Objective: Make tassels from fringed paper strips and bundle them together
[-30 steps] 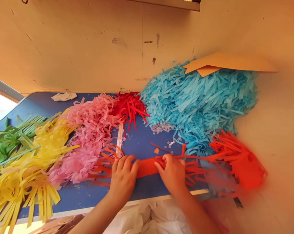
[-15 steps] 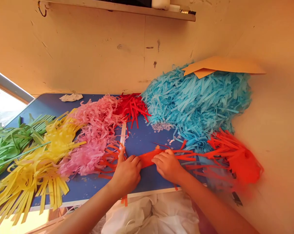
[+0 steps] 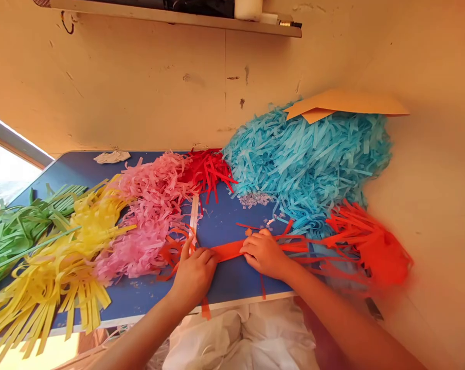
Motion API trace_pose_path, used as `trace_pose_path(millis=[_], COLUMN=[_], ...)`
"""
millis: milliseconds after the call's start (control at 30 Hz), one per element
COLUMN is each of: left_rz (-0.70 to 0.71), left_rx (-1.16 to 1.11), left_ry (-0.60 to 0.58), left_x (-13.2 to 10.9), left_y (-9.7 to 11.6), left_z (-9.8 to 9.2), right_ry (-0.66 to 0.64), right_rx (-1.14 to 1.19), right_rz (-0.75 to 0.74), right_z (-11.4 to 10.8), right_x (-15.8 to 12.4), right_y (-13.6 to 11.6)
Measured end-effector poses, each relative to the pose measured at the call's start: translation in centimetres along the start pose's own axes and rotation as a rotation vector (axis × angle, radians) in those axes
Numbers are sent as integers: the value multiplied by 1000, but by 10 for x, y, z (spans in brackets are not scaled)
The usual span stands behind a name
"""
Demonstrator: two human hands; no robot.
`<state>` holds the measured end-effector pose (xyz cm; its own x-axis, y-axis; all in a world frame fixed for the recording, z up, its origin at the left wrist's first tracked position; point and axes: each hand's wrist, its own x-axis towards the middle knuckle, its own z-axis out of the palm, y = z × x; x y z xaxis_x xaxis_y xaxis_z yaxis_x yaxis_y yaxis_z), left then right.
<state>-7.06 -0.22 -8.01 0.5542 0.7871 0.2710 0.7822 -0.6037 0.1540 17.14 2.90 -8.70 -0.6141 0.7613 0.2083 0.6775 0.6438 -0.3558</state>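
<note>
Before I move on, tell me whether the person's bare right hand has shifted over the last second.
Yes: the bare right hand has shifted slightly left, closer to the straight pale strip on the blue table.

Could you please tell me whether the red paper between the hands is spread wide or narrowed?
Narrowed: the red paper shows as a slim band between the left hand and right hand, loose strips beyond.

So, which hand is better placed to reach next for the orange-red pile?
Probably the right hand: it is nearer the orange-red pile. The left hand is farther, near pink fringe; both touch the orange strip.
</note>
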Motion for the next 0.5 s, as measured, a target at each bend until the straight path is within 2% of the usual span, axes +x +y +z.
trace_pose_path(millis=[100,233,500], left_rz=[-102,-258,-325], left_rx=[-81,-133,6], left_ry=[12,-85,-211], left_x=[-4,2,19], left_y=[-5,-12,-11], left_z=[3,1,-3], right_ry=[-53,-48,-4], right_rx=[43,21,-59], right_rz=[94,199,358], right_z=[-5,-6,10], right_x=[-1,5,18], right_y=[4,6,4])
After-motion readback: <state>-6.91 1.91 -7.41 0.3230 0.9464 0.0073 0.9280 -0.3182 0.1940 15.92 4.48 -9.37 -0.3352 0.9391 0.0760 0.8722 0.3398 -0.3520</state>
